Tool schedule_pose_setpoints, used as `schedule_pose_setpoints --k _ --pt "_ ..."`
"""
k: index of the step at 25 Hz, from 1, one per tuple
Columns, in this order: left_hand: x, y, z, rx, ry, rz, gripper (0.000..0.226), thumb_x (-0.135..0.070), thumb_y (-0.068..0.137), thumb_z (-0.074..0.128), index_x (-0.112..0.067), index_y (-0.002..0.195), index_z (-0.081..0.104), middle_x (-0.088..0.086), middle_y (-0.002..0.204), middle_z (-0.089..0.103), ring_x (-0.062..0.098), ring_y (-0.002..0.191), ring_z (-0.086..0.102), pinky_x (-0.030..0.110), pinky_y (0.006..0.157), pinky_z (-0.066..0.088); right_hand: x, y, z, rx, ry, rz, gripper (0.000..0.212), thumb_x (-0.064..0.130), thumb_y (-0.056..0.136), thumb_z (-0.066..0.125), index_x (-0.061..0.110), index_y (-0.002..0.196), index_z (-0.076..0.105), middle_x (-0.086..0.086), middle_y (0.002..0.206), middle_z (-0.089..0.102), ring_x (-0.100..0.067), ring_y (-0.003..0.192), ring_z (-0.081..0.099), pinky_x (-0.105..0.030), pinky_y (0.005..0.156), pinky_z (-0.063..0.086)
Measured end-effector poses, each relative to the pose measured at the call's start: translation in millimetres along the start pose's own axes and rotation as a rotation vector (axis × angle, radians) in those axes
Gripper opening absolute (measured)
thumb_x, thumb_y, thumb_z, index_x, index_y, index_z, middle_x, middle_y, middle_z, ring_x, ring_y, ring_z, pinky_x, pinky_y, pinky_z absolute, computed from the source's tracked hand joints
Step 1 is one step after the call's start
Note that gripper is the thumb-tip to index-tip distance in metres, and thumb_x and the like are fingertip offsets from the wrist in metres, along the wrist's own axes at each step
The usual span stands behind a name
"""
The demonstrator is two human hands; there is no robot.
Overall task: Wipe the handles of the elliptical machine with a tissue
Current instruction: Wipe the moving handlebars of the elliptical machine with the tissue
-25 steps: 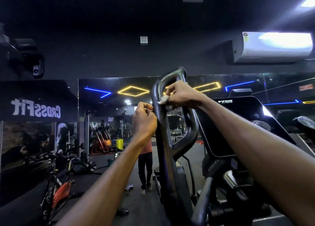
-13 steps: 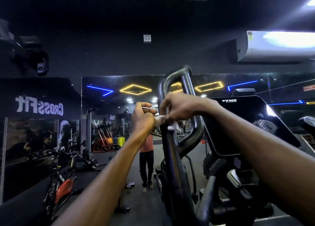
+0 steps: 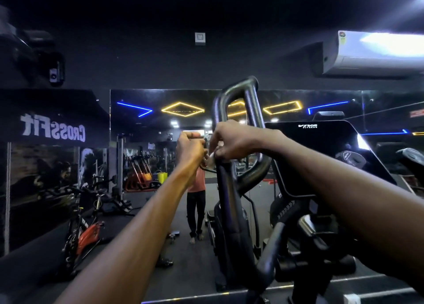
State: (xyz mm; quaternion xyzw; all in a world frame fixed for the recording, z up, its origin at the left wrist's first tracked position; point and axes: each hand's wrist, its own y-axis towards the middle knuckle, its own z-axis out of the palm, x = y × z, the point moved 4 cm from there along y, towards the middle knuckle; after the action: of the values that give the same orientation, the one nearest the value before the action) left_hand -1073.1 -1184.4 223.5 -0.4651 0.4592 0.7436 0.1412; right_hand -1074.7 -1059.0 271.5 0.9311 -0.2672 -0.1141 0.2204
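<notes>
We see a large mirror (image 3: 149, 166) on the dark wall in front of us. In it we see yellow diamond lights (image 3: 182, 109) and blue line lights (image 3: 135, 109), and a person in an orange shirt (image 3: 196, 182) who stands on the dark floor. Left of the mirror, white letters (image 3: 53, 129) read reversed. At the lower left stands a red and black exercise bike (image 3: 85, 232). A yellow bin (image 3: 162, 177) shows in the mirror, near orange machines (image 3: 140, 177). At the upper right a white air conditioner (image 3: 376, 53) hangs on the wall. A small white wall plate (image 3: 200, 38) sits above the mirror. At the upper left hangs a dark camera (image 3: 55, 73).
</notes>
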Motion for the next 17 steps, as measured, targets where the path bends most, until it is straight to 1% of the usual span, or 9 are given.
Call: schedule_pose_setpoints --k 1,2,4,5,9,11,13,15,17 --pt "0.7 -0.8 2.2 0.021 -0.008 -0.021 0.016 -0.002 0.097 0.043 -0.011 0.104 0.053 0.01 0.095 0.062 0.016 0.071 0.058 0.027 0.055 0.045 -2.1 1.2 -6.3 -0.028 0.017 -0.001 0.012 0.015 0.086 0.069 0.014 0.096 0.076 0.0 0.091 0.072 -0.01 0.074 0.067 -0.021 0.062 0.054" --pt "1.1 -3.1 6.1 0.056 -0.028 -0.04 0.011 -0.007 0.099 0.045 -0.009 0.103 0.055 0.01 0.091 0.062 0.017 0.07 0.057 0.027 0.055 0.045 -5.9 4.9 -16.4 -0.135 0.016 -0.001 0.015 0.014 0.086 0.067 0.013 0.098 0.077 -0.002 0.089 0.073 -0.012 0.071 0.066 -0.021 0.061 0.053" --pt "2.5 -8.7 16.3 0.111 -0.074 -0.062 0.017 -0.016 0.102 0.043 -0.008 0.095 0.055 0.009 0.083 0.062 0.018 0.066 0.057 0.028 0.057 0.046 -13.8 10.7 -30.2 -0.372 -0.05 0.009 0.018 0.015 0.086 0.066 0.01 0.1 0.076 -0.008 0.094 0.072 -0.02 0.08 0.067 -0.029 0.074 0.055" --pt "3.2 -11.3 20.4 0.118 -0.089 -0.067 0.023 -0.02 0.104 0.039 -0.009 0.092 0.056 0.007 0.079 0.062 0.017 0.063 0.058 0.027 0.056 0.047 -16.0 10.6 -28.6 -0.405 -0.076 0.009 0.019 0.015 0.086 0.066 0.01 0.101 0.076 -0.009 0.097 0.07 -0.023 0.086 0.066 -0.03 0.079 0.054" --pt "4.2 -23.3 19.6 0.079 -0.15 -0.121 0.044 -0.034 0.106 0.027 -0.009 0.088 0.059 0.007 0.078 0.065 0.017 0.065 0.06 0.028 0.056 0.049 -7.6 -23.4 8.1 -0.309 -0.063 -0.06 0.02 0.013 0.088 0.067 0.014 0.107 0.073 0.001 0.104 0.05 -0.013 0.091 0.053 -0.021 0.079 0.049" --pt "4.5 -33.2 13.2 0.071 -0.206 -0.176 0.051 -0.038 0.106 0.024 -0.009 0.089 0.062 0.007 0.076 0.067 0.016 0.062 0.06 0.026 0.051 0.05 4.4 -48.7 20.4 -0.171 -0.033 -0.126 0.02 0.015 0.089 0.067 0.017 0.108 0.072 0.007 0.099 0.048 -0.006 0.088 0.047 -0.014 0.073 0.042" --pt "5.8 -45.3 7.9 0.083 -0.21 -0.217 0.054 -0.042 0.106 0.023 -0.009 0.092 0.064 0.007 0.076 0.067 0.017 0.065 0.061 0.028 0.057 0.053 13.7 -60.3 23.2 -0.031 0.026 -0.156 0.018 0.018 0.089 0.067 0.016 0.106 0.073 0.01 0.093 0.055 -0.004 0.084 0.051 -0.012 0.069 0.04" --pt "8.1 -58.1 6.4 0.107 -0.22 -0.249 0.054 -0.042 0.106 0.022 -0.009 0.095 0.063 0.007 0.076 0.067 0.018 0.068 0.062 0.032 0.063 0.054 13.9 -55.8 13.5 -0.064 0.1 -0.11 0.018 0.015 0.09 0.065 0.011 0.106 0.072 0.003 0.099 0.063 -0.006 0.085 0.057 -0.015 0.071 0.048" --pt "9.4 -71.5 5.6 0.124 -0.228 -0.27 0.055 -0.043 0.106 0.02 -0.008 0.096 0.061 0.006 0.071 0.067 0.018 0.066 0.064 0.032 0.062 0.053 9.4 -49.0 5.2 -0.236 0.056 -0.041 0.018 0.01 0.091 0.063 0.008 0.107 0.07 -0.002 0.105 0.061 -0.007 0.082 0.055 -0.015 0.071 0.048"
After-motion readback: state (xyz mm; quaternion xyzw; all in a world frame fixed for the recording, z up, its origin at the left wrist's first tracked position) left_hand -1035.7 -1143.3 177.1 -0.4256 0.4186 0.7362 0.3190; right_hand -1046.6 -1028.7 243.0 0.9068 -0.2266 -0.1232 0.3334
